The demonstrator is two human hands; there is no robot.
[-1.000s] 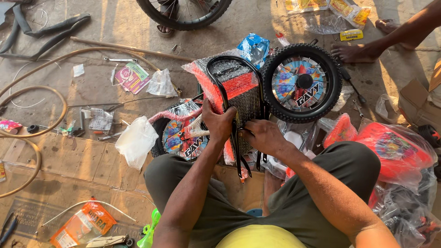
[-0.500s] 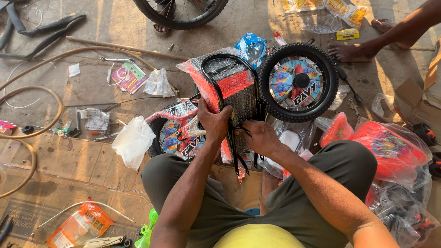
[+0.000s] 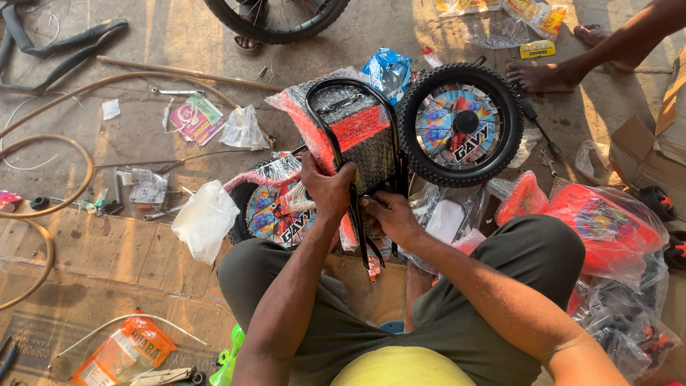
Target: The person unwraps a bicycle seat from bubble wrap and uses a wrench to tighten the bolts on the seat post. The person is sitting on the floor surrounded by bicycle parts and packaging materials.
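Nearest the camera, the person sits on the ground with knees spread, in dark trousers and a yellow top. An orange packet [image 3: 123, 348] lies on flattened cardboard by the left knee, with a bright green plastic part [image 3: 229, 357] beside it. At the right knee, red plastic parts in clear bags [image 3: 607, 229] are piled together.

Between the knees stands the bicycle frame [image 3: 350, 136], a small child's frame wrapped in red and grey protective foam, with a black looped tube at its upper end. It stands roughly upright and tilts slightly away from the person. The left hand [image 3: 325, 189] is clenched around the black tube on the frame's left side, thumb across the foam wrap. The right hand [image 3: 389, 214] is closed on the thin black stays low on the frame, fingers pinching them just right of the left hand. The two hands are near each other but apart.

Obstructions: a small wheel [image 3: 461, 125] with a knobby tyre and coloured disc leans against the frame's right side, touching it. A second wheel [image 3: 275, 207], wrapped in film, lies behind the left hand, partly hidden. A crumpled clear bag [image 3: 205, 218] lies just left of it.

Farther out, a leaflet [image 3: 194, 118], tan hoses [image 3: 43, 171] and a spanner [image 3: 171, 91] lie on the concrete. At the far edge a larger bicycle wheel [image 3: 279, 18] stands, and another person's bare foot [image 3: 547, 75] rests at upper right.
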